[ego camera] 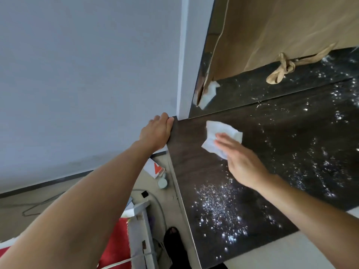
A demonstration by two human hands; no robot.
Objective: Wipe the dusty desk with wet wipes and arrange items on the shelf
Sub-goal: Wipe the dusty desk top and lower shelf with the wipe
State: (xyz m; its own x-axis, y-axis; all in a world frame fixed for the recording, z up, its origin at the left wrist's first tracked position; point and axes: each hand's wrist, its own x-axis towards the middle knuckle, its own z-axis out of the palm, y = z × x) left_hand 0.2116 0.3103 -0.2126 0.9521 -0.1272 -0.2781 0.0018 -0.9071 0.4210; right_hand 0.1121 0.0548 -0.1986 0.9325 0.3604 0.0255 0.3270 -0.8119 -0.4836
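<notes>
A dark wood-grain desk [194, 171] fills the right half of the head view, with shiny wet streaks and droplets across its near and right parts. My right hand [242, 162] lies flat on a crumpled white wet wipe [219, 133] and presses it onto the desk near the far left corner. My left hand [158, 131] grips the desk's left edge at that corner, fingers curled over it, beside the pale wall.
A brown paper bag [272, 35] with a knotted handle [281, 68] stands at the back of the desk, and a mirror-like panel beside it reflects the wipe. Below the desk's left edge lie a red cloth [116, 245], cables and small items on the floor.
</notes>
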